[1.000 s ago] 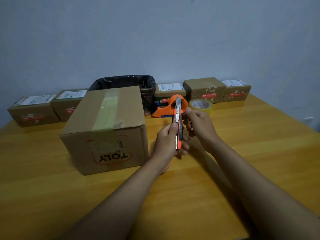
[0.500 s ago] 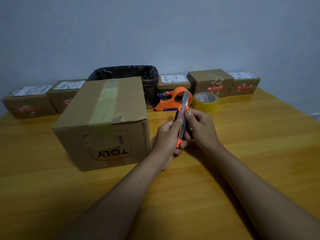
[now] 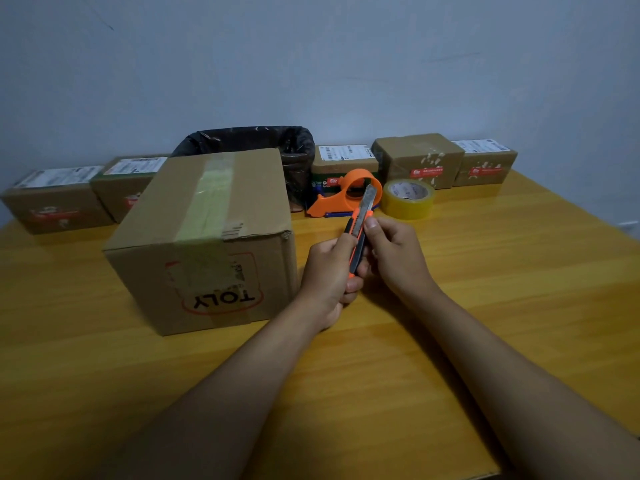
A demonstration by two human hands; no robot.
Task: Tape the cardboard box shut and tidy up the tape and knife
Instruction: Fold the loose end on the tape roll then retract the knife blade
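Note:
A large cardboard box [image 3: 207, 244] stands on the wooden table [image 3: 485, 306], a strip of tape running over its closed top and down its front. Just right of it, both hands hold an orange and black utility knife [image 3: 360, 230], blade end pointing up and away. My left hand [image 3: 329, 268] wraps the handle's lower part. My right hand [image 3: 394, 254] pinches the upper handle near the metal blade guide. Behind the knife lie an orange tape dispenser [image 3: 343, 195] and a yellowish tape roll [image 3: 408, 199].
A bin lined with a black bag [image 3: 249, 140] stands behind the large box. Several small taped parcels line the wall, two at the back left [image 3: 59, 199] and three at the back right [image 3: 419, 157].
The view has shifted slightly; both hands keep the knife in nearly the same place. My right thumb has slid a little along the knife's upper handle.

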